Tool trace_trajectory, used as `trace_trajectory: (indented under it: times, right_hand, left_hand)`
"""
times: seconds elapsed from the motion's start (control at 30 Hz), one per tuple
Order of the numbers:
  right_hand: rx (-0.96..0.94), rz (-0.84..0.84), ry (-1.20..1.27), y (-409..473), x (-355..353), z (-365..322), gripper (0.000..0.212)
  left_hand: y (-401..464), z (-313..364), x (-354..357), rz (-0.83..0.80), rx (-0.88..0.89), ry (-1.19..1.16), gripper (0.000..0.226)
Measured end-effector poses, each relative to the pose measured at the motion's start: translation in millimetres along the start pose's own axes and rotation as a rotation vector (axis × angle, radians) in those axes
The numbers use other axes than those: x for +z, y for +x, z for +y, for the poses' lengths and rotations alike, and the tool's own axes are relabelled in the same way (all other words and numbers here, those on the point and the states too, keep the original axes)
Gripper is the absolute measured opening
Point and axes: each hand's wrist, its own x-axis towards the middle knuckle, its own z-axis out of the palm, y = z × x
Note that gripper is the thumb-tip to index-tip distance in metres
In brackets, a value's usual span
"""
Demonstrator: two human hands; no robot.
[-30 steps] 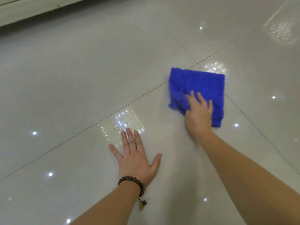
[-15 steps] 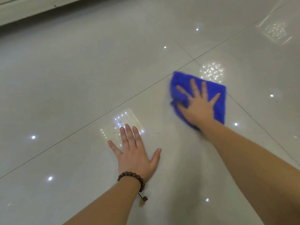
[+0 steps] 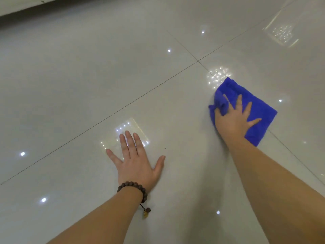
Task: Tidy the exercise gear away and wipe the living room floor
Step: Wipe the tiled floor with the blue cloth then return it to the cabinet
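Note:
A folded blue cloth [image 3: 260, 113] lies on the glossy pale tiled floor [image 3: 88, 85] at the right of the view. My right hand [image 3: 234, 120] presses flat on the cloth with its fingers spread, and a bunched fold of cloth rises beside the index finger. My left hand [image 3: 136, 162] rests flat on the bare tile to the left, fingers straight, with a brown bead bracelet [image 3: 133, 188] on the wrist. No exercise gear is in view.
Dark grout lines cross the floor and meet just beyond the cloth [image 3: 198, 61]. Ceiling lights reflect as bright dots on the tiles. A pale skirting or furniture base [image 3: 26, 6] runs along the top left.
My right hand has slid the blue cloth to the right and slightly nearer, turning it diagonal. The left hand has stayed planted on the tile.

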Motion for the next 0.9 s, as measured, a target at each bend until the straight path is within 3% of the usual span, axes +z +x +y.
trace_trajectory:
  times: [0.07, 0.17, 0.2, 0.27, 0.4, 0.47, 0.53, 0.67, 0.73, 0.8, 0.9]
  right_hand:
    - [-0.136, -0.026, -0.032, -33.0, 10.9, -40.5, 0.061]
    - [-0.644, -0.093, -0.182, -93.6, 28.8, -72.8, 0.063]
    - [-0.735, -0.095, -0.219, -91.8, 26.7, -61.4, 0.062]
    - [-0.645, -0.064, -0.214, -61.8, 17.6, -8.9, 0.060]
    - [0.096, -0.002, -0.022, -26.8, -16.8, 138.2, 0.058]
    - [0.353, -0.007, 0.076, -31.3, -24.5, 149.5, 0.059]
    - [0.262, -0.027, 0.079, -47.8, -14.4, 100.8, 0.057]
    - [-0.478, -0.092, -0.169, -135.5, 27.4, -31.2, 0.063]
    - [-0.645, -0.132, -0.194, -155.6, 27.9, -39.8, 0.064]
    - [-0.601, -0.100, -0.132, -144.1, 23.7, 2.1, 0.062]
    - [-0.184, -0.042, -0.008, -144.4, 16.0, 105.6, 0.062]
  left_hand:
    - [-0.8, 1.3, -0.4, -0.016, -0.004, 0.004, 0.101]
    - [-0.7, 2.0, -2.2, -0.002, -0.012, -0.018, 0.101]
    - [-0.5, 2.2, -2.6, -0.008, -0.013, -0.021, 0.101]
    - [-0.8, 1.9, -1.8, -0.010, -0.011, -0.010, 0.101]
    - [-1.5, 1.3, -0.2, -0.001, -0.016, -0.004, 0.103]
    - [-1.6, 2.1, -0.1, -0.001, -0.013, 0.009, 0.104]
    - [-0.4, 2.6, 0.0, 0.001, -0.012, 0.015, 0.103]
    - [-1.2, 1.9, 1.5, 0.024, -0.010, 0.015, 0.100]
    - [-1.5, 0.3, 1.7, 0.030, -0.007, -0.002, 0.100]
    - [0.1, 0.1, 0.5, 0.004, -0.004, -0.031, 0.105]
    - [-6.2, -6.0, -8.8, -0.039, 0.090, -0.118, 0.106]
